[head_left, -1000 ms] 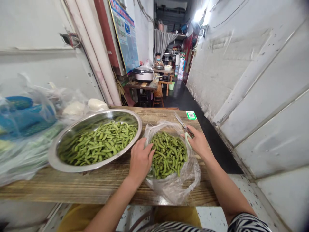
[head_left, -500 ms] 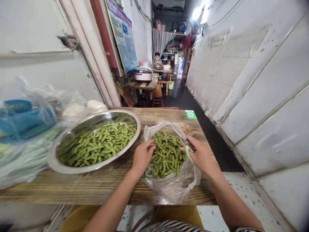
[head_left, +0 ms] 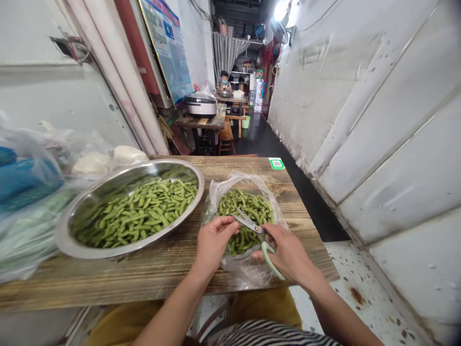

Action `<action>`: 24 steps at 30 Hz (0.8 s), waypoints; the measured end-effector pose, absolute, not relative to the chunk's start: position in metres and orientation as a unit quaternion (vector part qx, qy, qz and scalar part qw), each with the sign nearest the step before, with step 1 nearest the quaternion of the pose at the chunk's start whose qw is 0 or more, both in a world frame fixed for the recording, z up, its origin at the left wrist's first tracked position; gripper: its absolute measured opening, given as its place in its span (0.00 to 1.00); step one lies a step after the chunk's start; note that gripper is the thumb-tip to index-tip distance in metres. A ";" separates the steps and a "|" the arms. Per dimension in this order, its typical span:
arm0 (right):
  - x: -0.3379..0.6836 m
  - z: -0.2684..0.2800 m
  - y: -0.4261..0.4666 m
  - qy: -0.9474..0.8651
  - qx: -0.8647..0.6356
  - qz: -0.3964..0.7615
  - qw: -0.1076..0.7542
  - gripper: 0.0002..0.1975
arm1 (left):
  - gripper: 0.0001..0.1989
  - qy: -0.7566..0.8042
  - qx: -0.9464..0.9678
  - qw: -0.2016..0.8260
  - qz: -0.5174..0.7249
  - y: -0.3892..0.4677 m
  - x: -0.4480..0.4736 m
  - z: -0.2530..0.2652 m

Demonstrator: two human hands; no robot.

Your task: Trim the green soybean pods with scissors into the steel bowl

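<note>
My left hand (head_left: 212,245) is closed in a pinch on an edamame pod, mostly covered by the fingertips. Close to those fingertips are the slightly parted blades of a pair of scissors (head_left: 248,222) with pale green handles. My right hand (head_left: 290,252) grips the scissors by the handles. Both hands are over a clear plastic bag (head_left: 230,181), rolled open and full of green edamame pods (head_left: 248,201). Left of it, a large stainless steel bowl (head_left: 200,187) holds a heap of brighter green pods (head_left: 151,204).
The wooden table (head_left: 151,278) carries plastic bags (head_left: 25,230) of goods at the far left. A green QR code sticker (head_left: 276,164) marks its far right corner. Beyond stand another table with a rice cooker (head_left: 200,105), a stool (head_left: 226,132) and a green bin (head_left: 245,121).
The scissors have swung from pointing away over the bag to pointing left at my left fingertips. My left fingers have come together in a pinch. The whole view has shifted slightly.
</note>
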State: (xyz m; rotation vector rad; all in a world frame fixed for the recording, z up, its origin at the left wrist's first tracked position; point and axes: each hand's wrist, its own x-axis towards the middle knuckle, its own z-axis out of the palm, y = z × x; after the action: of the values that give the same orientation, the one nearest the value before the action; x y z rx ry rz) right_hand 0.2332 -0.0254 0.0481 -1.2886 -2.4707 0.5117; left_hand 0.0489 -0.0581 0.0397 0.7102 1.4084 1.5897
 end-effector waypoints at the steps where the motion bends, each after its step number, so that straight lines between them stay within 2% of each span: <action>1: 0.232 0.049 -0.027 -0.862 -0.448 0.181 0.153 0.30 | 0.13 0.568 0.291 0.439 0.632 -0.059 0.048 0.040; 7: 0.231 0.050 -0.030 -0.866 -0.430 0.202 0.155 0.27 | 0.06 0.575 0.389 0.414 0.589 -0.061 0.046 0.039; 15: 0.235 0.059 -0.041 -0.852 -0.440 0.263 0.102 0.18 | 0.07 0.581 0.403 0.450 0.545 -0.060 0.048 0.034; 19: 0.238 0.053 -0.043 -0.844 -0.437 0.292 0.104 0.16 | 0.07 0.605 0.422 0.423 0.527 -0.057 0.050 0.026; 24: 0.242 0.043 -0.037 -0.826 -0.437 0.327 0.137 0.16 | 0.11 0.571 0.335 0.514 0.545 -0.057 0.049 0.021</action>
State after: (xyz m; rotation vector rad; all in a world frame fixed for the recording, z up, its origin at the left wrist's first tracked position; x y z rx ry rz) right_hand 0.2422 -0.0372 0.0429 -1.2646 -2.3910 0.9474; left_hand 0.0495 -0.0570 0.0211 0.8044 1.3736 1.3102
